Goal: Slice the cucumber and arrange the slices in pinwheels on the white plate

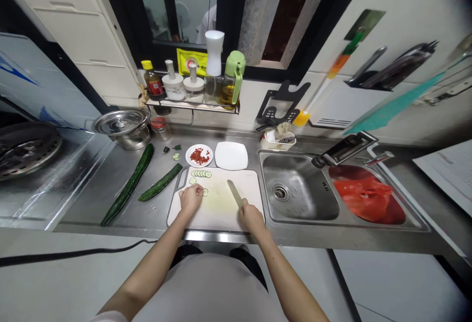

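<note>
My right hand [252,217] is wrapped round the handle of a kitchen knife [235,193], its blade slanting up and left over the white cutting board [224,219]. At the board's left side my left hand [191,200] is closed, its fingertips pinched at a thin cucumber slice [205,192]. Just above that hand lies another single slice [192,181]. A row of overlapping cucumber slices [201,174] stretches along the board's upper left edge. Beyond the board stand a plate of chopped red pieces [199,156] and a square white plate [231,155].
Left of the board lie a long cucumber [129,187] and a shorter cut one [161,183]. A lidded steel pot [127,128] stands behind them. On the right is a sink [300,189] with a red plastic bag [365,198] in its second basin. A condiment shelf [195,106] hangs above.
</note>
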{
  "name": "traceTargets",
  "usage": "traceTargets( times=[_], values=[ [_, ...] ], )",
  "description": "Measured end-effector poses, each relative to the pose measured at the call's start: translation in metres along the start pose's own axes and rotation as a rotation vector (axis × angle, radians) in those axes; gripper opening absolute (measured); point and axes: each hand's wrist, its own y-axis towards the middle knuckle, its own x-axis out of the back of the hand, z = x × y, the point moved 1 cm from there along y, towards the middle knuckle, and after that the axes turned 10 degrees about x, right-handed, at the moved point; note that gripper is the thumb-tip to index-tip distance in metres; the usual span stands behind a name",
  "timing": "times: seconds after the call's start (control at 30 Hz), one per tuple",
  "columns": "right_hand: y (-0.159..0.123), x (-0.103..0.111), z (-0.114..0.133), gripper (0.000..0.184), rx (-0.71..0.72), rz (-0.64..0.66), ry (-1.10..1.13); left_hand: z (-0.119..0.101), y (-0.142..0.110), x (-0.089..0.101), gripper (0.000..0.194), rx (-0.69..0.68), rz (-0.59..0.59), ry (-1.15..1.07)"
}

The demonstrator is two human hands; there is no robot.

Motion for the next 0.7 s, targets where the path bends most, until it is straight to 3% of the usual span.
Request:
traceTargets(
  times=[0.27,0.7],
  values=[
    [0.002,-0.003,0.001,0.033,0.007,0.001,-0.016,0.019,0.021,0.015,0.019,0.150,-0.060,-0.070],
    [0.003,-0.006,0.001,0.035,0.026,-0.024,-0.013,0.023,0.032,0.021,0.024,0.089,-0.156,0.092]
  ],
)
